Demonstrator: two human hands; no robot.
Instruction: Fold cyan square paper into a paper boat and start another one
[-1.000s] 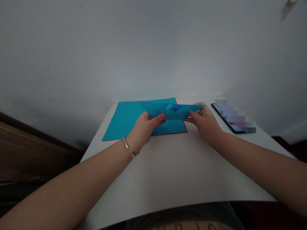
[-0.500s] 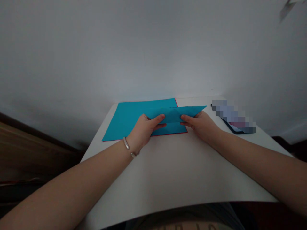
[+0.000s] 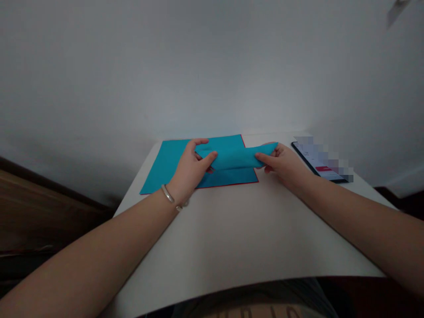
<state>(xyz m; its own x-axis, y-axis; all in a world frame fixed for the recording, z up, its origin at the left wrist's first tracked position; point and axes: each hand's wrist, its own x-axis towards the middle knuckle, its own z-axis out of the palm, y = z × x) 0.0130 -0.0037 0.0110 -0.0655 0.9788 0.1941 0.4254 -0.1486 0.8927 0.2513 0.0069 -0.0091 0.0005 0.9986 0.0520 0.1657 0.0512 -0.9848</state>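
Observation:
A folded strip of blue paper is held up between my two hands, above the table. My left hand pinches its left end, thumb on the near face and index finger raised over the top edge. At the other end my right hand grips the strip, thumb in front and fingers behind. Part of the strip's right end tapers to a point. Beneath and behind it lies a flat blue sheet with a thin red edge along its right and front sides; the hands and strip hide part of it.
The white table stands against a grey wall. A phone or tablet with a lit, partly blurred screen lies at the right. Brown wooden furniture is at the left, below table height.
My hands have moved apart towards the strip's ends. The left index finger has lifted over the top edge. The strip's face has turned and looks brighter.

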